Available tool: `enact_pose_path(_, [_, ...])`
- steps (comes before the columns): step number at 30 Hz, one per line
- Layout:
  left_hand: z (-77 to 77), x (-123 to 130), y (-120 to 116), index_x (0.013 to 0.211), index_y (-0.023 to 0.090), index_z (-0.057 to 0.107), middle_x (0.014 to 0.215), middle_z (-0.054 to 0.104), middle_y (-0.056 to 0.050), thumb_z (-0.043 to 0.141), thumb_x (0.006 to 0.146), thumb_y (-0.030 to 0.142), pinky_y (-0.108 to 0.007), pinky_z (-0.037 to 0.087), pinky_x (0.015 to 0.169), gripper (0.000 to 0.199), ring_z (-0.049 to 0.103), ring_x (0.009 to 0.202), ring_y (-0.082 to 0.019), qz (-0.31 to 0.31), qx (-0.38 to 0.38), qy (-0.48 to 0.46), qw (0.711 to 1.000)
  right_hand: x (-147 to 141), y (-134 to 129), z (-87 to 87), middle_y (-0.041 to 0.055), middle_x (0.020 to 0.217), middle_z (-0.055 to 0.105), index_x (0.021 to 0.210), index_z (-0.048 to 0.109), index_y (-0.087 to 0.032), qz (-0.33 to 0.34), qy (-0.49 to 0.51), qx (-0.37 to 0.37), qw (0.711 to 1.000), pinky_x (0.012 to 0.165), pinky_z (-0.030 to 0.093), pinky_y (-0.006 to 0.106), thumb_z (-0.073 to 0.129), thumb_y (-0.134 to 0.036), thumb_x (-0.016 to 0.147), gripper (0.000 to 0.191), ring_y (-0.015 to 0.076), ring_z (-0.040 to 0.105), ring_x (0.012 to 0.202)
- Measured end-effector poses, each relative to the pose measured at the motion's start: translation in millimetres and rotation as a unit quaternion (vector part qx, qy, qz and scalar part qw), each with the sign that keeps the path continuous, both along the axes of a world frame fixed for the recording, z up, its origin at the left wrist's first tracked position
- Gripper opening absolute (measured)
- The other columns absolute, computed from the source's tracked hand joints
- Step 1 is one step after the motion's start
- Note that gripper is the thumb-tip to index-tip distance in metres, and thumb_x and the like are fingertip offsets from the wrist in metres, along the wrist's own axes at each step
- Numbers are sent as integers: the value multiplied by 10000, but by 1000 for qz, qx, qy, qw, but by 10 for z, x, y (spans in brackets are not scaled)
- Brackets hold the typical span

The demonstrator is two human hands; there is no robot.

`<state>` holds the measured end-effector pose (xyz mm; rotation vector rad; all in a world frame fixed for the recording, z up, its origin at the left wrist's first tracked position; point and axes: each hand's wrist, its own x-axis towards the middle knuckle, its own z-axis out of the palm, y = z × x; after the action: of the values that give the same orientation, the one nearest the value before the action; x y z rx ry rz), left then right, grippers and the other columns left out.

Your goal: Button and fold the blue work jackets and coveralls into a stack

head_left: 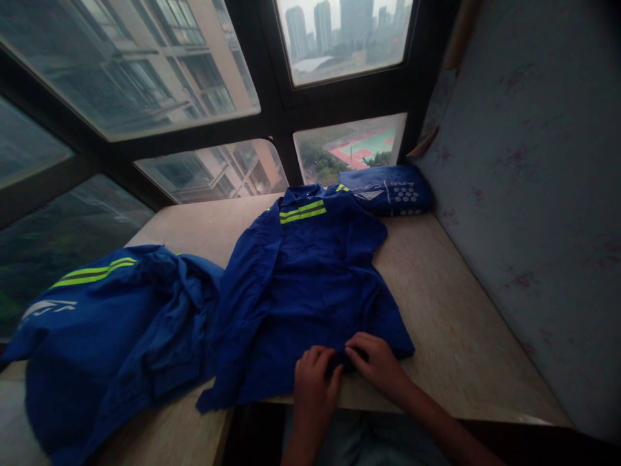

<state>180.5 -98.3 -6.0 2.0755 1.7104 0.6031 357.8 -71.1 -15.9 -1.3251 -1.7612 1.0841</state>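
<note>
A blue work jacket with yellow-green reflective stripes across its chest lies spread on the stone-topped ledge, collar toward the window. At its bottom hem, my left hand pinches the cloth between thumb and fingers. Just to the right, my right hand also grips the hem, its fingertips curled on the fabric. The two hands are close together with a small fold of cloth between them. One sleeve runs down the jacket's left side.
A second blue jacket with a reflective stripe lies crumpled at the left, hanging over the ledge's edge. A blue printed package rests in the back right corner. Dark-framed windows stand behind, and a flower-patterned wall borders the right.
</note>
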Motion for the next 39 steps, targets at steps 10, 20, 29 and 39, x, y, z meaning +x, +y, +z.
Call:
enact_pose_path(10, [-161,50,51,983,219,690,935,700,-32,543,871,109,-347,465,741,215,648,847,-195,11,61,2,998,-35,-45,-59,49,914,662,939,676,-193,12,26,5,1000,723,491,271,579,-199,889,109,170,637,810])
enact_pose_path(20, [-96,73,57,942,217,718,895,693,-40,488,911,127,-342,422,718,249,622,804,-189,11,55,-35,998,-106,-67,-118,61,950,662,993,653,-198,-11,-73,76,994,787,506,299,475,-151,925,196,182,651,851])
enact_pose_path(29, [-117,71,73,938,218,724,916,710,-38,518,894,125,-339,439,730,230,634,820,-192,5,72,-59,996,-209,-42,-143,53,906,671,943,650,-200,-87,-138,83,983,723,483,287,506,-157,893,158,190,649,806])
enact_pose_path(39, [-13,-203,6,1006,243,728,962,691,-54,468,804,22,-364,493,771,396,639,887,-212,-38,23,-25,999,337,201,-3,50,855,650,899,631,-188,-220,-146,100,959,704,472,311,517,-223,895,119,192,633,759])
